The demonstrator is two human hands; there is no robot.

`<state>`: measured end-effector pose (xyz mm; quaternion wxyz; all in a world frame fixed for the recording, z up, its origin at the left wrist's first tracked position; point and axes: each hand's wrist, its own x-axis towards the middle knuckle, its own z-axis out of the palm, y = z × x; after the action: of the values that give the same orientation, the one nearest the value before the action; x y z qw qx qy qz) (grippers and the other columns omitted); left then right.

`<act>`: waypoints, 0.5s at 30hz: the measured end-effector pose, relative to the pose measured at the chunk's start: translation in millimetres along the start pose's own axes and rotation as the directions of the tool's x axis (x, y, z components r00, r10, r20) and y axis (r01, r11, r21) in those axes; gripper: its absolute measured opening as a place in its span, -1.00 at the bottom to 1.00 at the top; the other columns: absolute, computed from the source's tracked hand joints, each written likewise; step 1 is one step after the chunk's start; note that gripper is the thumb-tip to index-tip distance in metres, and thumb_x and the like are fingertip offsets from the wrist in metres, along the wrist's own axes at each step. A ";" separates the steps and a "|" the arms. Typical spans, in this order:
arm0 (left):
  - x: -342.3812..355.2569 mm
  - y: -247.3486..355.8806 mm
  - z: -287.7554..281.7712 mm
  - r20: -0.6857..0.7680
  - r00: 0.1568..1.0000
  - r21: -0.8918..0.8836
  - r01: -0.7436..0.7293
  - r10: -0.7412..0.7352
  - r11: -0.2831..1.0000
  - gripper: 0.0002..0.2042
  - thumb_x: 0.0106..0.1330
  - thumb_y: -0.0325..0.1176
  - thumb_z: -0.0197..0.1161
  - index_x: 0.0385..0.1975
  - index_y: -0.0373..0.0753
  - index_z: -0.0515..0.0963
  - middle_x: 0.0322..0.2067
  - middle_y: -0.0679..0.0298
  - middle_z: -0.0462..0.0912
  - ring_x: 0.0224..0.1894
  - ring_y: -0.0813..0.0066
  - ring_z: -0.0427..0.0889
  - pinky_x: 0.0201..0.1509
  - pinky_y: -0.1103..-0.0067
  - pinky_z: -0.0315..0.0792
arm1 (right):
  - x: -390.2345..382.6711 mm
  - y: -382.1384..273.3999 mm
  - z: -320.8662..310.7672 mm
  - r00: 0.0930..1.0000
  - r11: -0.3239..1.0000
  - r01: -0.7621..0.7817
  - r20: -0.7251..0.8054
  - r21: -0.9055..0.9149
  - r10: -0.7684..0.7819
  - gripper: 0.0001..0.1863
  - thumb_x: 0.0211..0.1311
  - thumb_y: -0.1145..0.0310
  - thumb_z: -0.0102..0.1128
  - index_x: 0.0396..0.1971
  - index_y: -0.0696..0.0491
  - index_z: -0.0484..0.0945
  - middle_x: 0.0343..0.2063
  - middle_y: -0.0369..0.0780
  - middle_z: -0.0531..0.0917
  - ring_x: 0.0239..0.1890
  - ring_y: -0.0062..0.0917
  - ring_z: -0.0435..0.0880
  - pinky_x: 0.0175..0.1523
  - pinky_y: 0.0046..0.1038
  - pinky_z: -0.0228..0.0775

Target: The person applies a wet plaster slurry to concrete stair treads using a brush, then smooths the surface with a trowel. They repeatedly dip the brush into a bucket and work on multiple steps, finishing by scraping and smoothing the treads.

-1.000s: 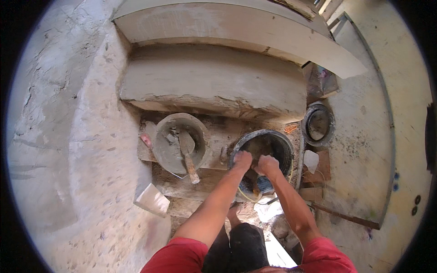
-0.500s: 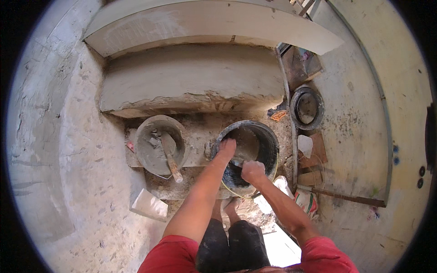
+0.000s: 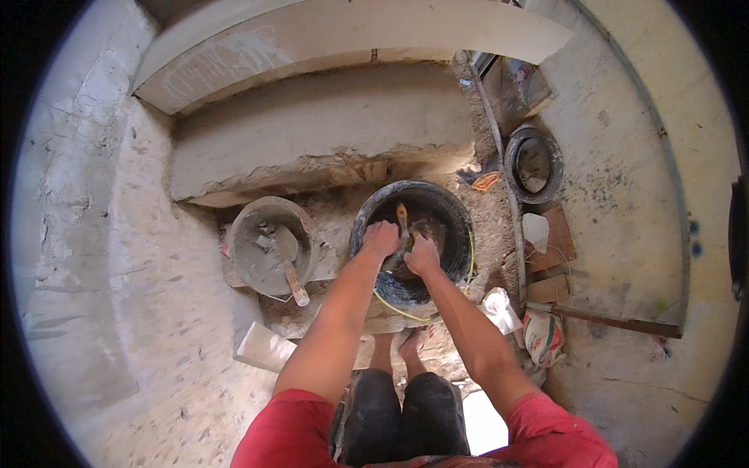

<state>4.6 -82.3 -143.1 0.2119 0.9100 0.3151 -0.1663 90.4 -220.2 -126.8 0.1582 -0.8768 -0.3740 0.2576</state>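
Reaching deeper than half a second ago, both hands now meet inside black bucket (image 3: 412,242). Left hand (image 3: 381,237) fisted on rim; right hand (image 3: 422,254) gripping orange-handled tool (image 3: 402,222), arms extended.

2 hands (image 3: 382,236), 2 black tubs (image 3: 449,214), 1 mortar pan (image 3: 265,214), 2 trowels (image 3: 290,261).

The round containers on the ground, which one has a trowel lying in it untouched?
The grey mortar pan on the left, its wooden-handled trowel lying free. Both hands are in the black bucket; the black tub holds no trowel.
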 end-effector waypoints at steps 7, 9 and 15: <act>5.5 0.6 -2.4 0.019 1.000 -0.006 0.024 -0.024 1.000 -0.74 0.29 -0.30 0.24 -0.13 -0.26 0.75 -0.04 -0.08 0.74 0.09 -0.03 0.72 0.16 0.19 0.61 | 23.0 16.0 0.4 0.927 0.981 -0.152 0.328 -0.120 0.184 -0.37 0.09 0.27 0.33 0.18 0.25 0.55 0.05 0.17 0.69 0.16 0.01 0.68 0.24 -0.14 0.56; 9.8 2.6 2.2 -0.003 0.999 -0.065 0.054 -0.054 0.996 -0.73 0.28 -0.34 0.23 -0.12 -0.23 0.77 -0.06 -0.06 0.77 0.10 0.02 0.74 0.13 0.21 0.63 | 20.6 13.7 -10.0 0.915 0.978 -0.209 0.349 -0.014 0.201 -0.39 0.02 0.28 0.33 0.08 0.33 0.57 0.00 0.20 0.69 0.14 0.03 0.68 0.22 -0.17 0.55; 3.8 5.4 -10.4 -0.039 0.999 -0.019 -0.035 0.035 0.999 -0.60 0.28 -0.32 0.27 0.11 -0.28 0.58 0.14 -0.03 0.62 0.13 -0.04 0.67 0.18 0.20 0.58 | -10.1 2.6 -56.2 1.000 0.966 -0.022 -0.012 0.258 0.026 -0.46 -0.02 0.43 0.28 0.04 0.31 0.52 -0.09 0.19 0.71 0.05 0.07 0.70 0.17 -0.17 0.52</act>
<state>12.7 -79.2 -134.3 0.2174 0.9163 0.3048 -0.1420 118.0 -234.1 -78.7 0.2706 -0.8552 -0.3255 0.2991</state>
